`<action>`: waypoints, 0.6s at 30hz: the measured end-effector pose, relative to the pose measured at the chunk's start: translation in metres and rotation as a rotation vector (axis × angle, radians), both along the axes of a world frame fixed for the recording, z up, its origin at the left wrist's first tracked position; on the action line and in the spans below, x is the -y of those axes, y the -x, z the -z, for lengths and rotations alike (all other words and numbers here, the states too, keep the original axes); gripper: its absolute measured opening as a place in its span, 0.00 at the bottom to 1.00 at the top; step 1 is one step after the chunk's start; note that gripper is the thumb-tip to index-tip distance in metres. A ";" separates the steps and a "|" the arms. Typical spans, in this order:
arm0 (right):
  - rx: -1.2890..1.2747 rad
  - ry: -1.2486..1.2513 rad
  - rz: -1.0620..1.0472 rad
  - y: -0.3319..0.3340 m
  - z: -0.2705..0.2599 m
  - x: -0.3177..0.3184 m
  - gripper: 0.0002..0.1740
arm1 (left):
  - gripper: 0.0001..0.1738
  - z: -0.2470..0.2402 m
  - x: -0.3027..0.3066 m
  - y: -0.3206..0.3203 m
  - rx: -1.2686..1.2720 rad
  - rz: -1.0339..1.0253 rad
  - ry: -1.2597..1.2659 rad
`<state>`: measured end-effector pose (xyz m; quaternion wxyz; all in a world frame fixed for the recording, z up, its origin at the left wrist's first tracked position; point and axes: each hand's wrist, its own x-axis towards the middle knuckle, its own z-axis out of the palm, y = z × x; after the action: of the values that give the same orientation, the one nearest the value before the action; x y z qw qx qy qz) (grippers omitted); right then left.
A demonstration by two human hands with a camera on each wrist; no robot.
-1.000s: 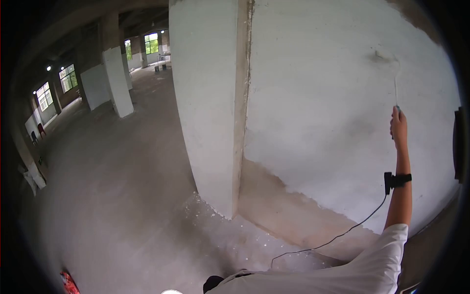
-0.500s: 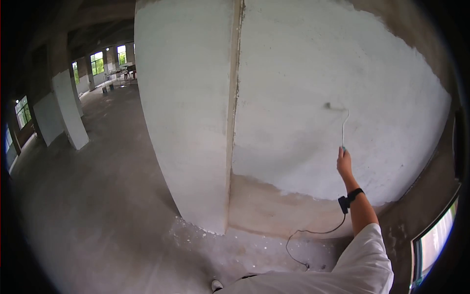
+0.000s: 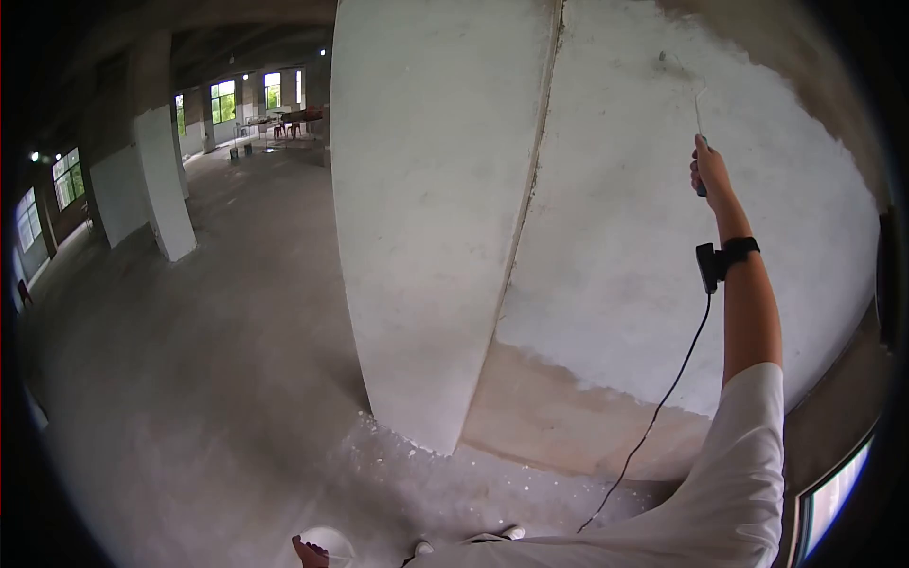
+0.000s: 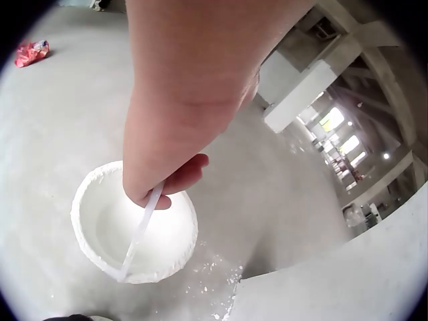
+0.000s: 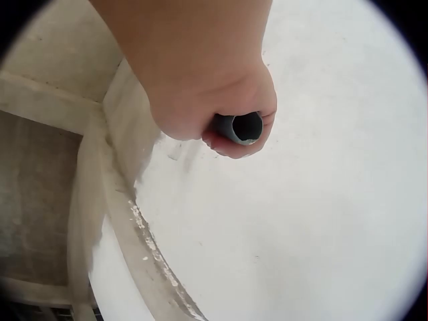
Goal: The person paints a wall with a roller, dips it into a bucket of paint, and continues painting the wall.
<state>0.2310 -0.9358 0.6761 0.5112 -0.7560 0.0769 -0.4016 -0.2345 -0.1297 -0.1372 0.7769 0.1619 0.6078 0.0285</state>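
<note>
Up at the wall, my right hand (image 3: pixel 712 172) grips the handle of a paint roller (image 3: pixel 700 112). Its small roller end (image 3: pixel 664 58) is at the upper part of the white-coated wall (image 3: pixel 606 218). In the right wrist view, the fingers curl round the dark, hollow handle end (image 5: pixel 247 128). Low at my side, my left hand (image 4: pixel 179 182) holds a white bucket (image 4: pixel 85 221) by its pale bail handle (image 4: pixel 137 242). The bucket's rim is crusted with white, and its inside is white too. In the head view only part of that hand shows at the bottom edge.
A white pilaster (image 3: pixel 426 208) juts out left of the wall. Bare brown patches border the coating above and below. White splatters (image 3: pixel 407 445) dot the concrete floor. A cable (image 3: pixel 653 417) hangs from my right wrist camera. A red bag (image 4: pixel 32 53) lies on the floor.
The roller first came down the wall, then went back up as my right arm stretched out. My left hand and more of the bucket have come into the head view.
</note>
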 end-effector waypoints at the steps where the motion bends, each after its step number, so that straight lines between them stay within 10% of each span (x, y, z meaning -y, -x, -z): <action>1: 0.003 -0.032 0.009 -0.006 -0.001 -0.008 0.23 | 0.29 0.002 0.000 0.003 -0.003 -0.004 -0.003; 5: -0.020 0.211 0.245 -0.027 0.091 0.008 0.32 | 0.29 -0.007 0.002 -0.012 0.006 -0.012 -0.006; 13: -0.087 0.312 0.476 0.003 0.480 0.021 0.27 | 0.27 0.034 0.023 -0.021 0.007 -0.048 0.049; 18: -0.098 -0.017 0.202 0.018 0.378 -0.004 0.22 | 0.24 0.069 0.001 -0.031 0.012 0.027 -0.161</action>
<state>0.2129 -0.9316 0.2982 0.4701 -0.7588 0.1809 -0.4130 -0.2037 -0.1307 -0.2063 0.7652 0.2321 0.5967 0.0677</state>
